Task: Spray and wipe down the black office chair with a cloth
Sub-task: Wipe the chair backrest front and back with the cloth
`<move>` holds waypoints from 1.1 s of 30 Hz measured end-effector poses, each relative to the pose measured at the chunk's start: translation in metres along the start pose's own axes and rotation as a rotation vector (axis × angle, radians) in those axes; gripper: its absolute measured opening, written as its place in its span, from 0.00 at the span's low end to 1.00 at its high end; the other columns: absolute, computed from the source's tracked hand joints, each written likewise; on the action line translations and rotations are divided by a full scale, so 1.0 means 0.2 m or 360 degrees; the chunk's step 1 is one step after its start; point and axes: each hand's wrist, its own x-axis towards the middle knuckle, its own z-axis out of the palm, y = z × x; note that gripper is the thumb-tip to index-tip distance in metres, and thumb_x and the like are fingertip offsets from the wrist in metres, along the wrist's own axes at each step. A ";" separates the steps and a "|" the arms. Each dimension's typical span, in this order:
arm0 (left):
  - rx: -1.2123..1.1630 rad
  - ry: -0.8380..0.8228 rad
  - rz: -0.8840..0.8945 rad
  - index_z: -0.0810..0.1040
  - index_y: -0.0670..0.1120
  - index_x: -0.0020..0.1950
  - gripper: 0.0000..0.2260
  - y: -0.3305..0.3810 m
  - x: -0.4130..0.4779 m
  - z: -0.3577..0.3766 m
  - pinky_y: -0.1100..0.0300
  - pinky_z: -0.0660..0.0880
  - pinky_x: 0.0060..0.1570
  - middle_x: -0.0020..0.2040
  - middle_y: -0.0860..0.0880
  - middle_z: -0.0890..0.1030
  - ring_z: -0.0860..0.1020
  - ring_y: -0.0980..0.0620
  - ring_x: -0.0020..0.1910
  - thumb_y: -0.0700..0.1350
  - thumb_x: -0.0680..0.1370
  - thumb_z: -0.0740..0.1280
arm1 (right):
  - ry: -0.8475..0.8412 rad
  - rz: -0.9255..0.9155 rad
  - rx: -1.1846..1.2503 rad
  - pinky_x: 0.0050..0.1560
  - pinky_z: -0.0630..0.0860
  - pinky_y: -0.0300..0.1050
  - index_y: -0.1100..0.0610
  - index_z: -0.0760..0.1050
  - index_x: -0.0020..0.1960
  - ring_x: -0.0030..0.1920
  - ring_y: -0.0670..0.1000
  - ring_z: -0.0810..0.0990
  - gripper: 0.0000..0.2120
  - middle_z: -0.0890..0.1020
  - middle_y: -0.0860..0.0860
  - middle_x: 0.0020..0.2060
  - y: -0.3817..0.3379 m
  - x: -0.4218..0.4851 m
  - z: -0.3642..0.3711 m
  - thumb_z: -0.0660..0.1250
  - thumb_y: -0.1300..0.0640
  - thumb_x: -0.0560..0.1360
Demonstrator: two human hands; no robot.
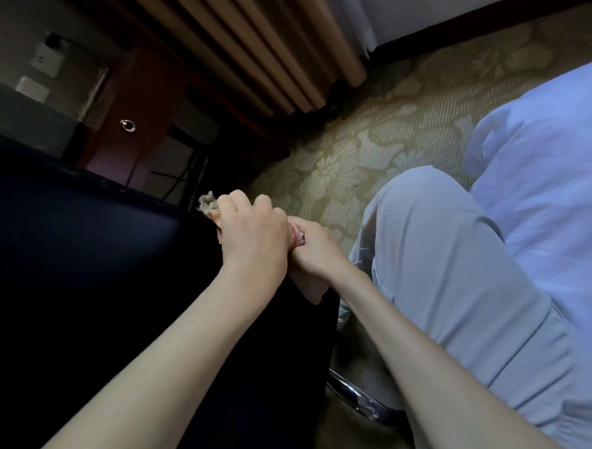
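Note:
The black office chair [84, 269] fills the left half of the view, its dark padded surface running under both my arms. My left hand [254, 233] grips a beige cloth [208, 203] at the chair's far edge, and a tuft of the cloth sticks out beyond the fingers. Just behind it and touching it, my right hand [318, 254] is curled round a small reddish object [297, 236]. My left hand hides most of that object, so I cannot tell what it is. No spray bottle is plainly in view.
A chrome leg of the chair base [353, 398] shows low on the patterned carpet [369, 145]. My knee in light blue trousers [461, 267] is at the right. A wooden cabinet with a ring pull [128, 125] and curtains [261, 47] stand beyond.

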 end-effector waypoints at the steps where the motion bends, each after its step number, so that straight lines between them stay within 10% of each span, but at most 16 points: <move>1: -0.0052 -0.0011 -0.0046 0.74 0.47 0.54 0.08 0.02 0.01 0.02 0.50 0.64 0.53 0.52 0.47 0.74 0.70 0.42 0.53 0.41 0.76 0.60 | -0.0024 -0.0007 -0.0038 0.38 0.70 0.39 0.40 0.67 0.34 0.41 0.52 0.74 0.17 0.77 0.46 0.36 0.02 0.01 0.01 0.61 0.63 0.67; 13: 0.0067 -0.0061 0.0104 0.78 0.44 0.57 0.19 0.41 -0.06 0.31 0.44 0.62 0.50 0.49 0.42 0.77 0.75 0.37 0.49 0.37 0.76 0.49 | 0.0459 0.0310 0.0372 0.40 0.68 0.31 0.56 0.80 0.45 0.42 0.48 0.76 0.08 0.81 0.50 0.40 0.36 -0.09 0.10 0.64 0.65 0.73; 21: 0.0016 -0.0053 0.0353 0.68 0.41 0.64 0.14 0.44 0.04 0.28 0.47 0.66 0.55 0.55 0.42 0.72 0.70 0.40 0.54 0.39 0.80 0.52 | 0.0618 0.0502 0.0483 0.33 0.63 0.37 0.50 0.67 0.28 0.34 0.49 0.66 0.19 0.69 0.45 0.27 0.40 -0.07 0.08 0.61 0.68 0.73; 28: -0.0092 -0.0309 0.0031 0.71 0.45 0.64 0.14 0.25 0.06 0.13 0.49 0.63 0.59 0.57 0.46 0.72 0.68 0.42 0.57 0.39 0.81 0.54 | 0.0188 0.0240 0.0145 0.50 0.72 0.49 0.49 0.77 0.42 0.46 0.52 0.75 0.07 0.77 0.45 0.40 0.20 -0.01 0.06 0.62 0.58 0.73; 33: -0.0180 -0.0154 -0.0197 0.71 0.51 0.60 0.13 -0.19 -0.07 -0.17 0.53 0.59 0.58 0.57 0.52 0.72 0.67 0.46 0.59 0.42 0.77 0.55 | -0.0168 -0.0310 0.0089 0.48 0.73 0.45 0.47 0.77 0.55 0.49 0.50 0.78 0.23 0.82 0.45 0.47 -0.21 0.03 0.03 0.62 0.64 0.62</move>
